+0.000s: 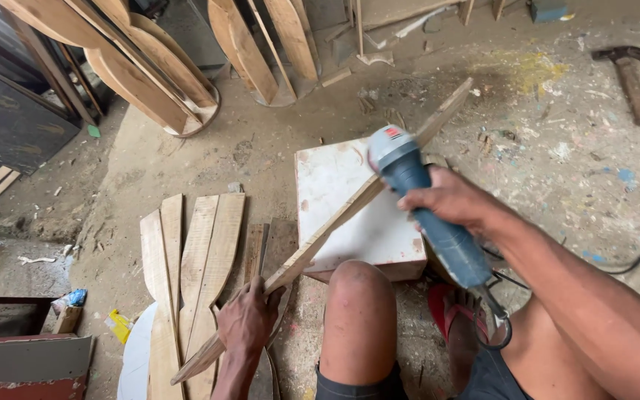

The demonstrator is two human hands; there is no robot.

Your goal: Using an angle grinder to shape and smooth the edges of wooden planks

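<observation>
My left hand (248, 318) grips the near end of a long, thin wooden strip (335, 222) that slants up and away to the right across a white box (350, 215). My right hand (450, 198) is wrapped around a blue angle grinder (427, 204), whose grey head rests against the strip near its middle. My bare knee (361, 311) is just below the box, and a foot in a red sandal (453, 311) is beside it. The grinder's black cable (631, 263) trails off to the right.
Several cut wooden slats (194, 259) lie flat on the dusty floor at my left. Curved wooden pieces (150, 67) lean against the back wall. A hammer (631, 78) lies at the far right. Boards and dark panels (9, 118) stand at the left edge.
</observation>
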